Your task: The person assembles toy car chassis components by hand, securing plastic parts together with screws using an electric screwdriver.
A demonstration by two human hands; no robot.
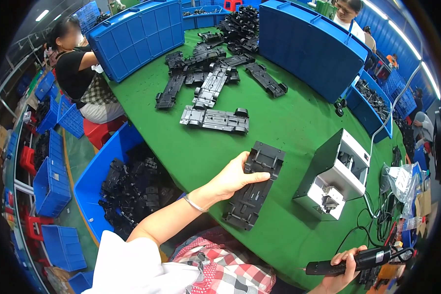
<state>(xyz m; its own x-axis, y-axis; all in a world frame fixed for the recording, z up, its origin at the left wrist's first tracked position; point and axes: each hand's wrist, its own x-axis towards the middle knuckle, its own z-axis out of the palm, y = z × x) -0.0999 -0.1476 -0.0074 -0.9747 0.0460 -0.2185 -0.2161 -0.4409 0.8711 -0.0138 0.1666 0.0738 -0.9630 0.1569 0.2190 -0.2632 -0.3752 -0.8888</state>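
Note:
My left hand (232,177) is closed around the edge of a black plastic toy car chassis (254,198), thumb across its upper face. The chassis is tilted above the near edge of the green-covered table (289,206). At the lower right my right hand (347,268) is wrapped around a black electric screwdriver (367,259). Its thin tip points left, and a cable leaves its rear end. Beyond both hands, more black chassis (215,120) lie loose and partly stacked on the cloth.
A silver and black screw feeder (333,179) stands right of the chassis. Upturned blue bins (137,39) screen the far side. A blue tub (90,188) of black parts sits left below the table. Cables (372,225) run at right. A co-worker (76,68) sits far left.

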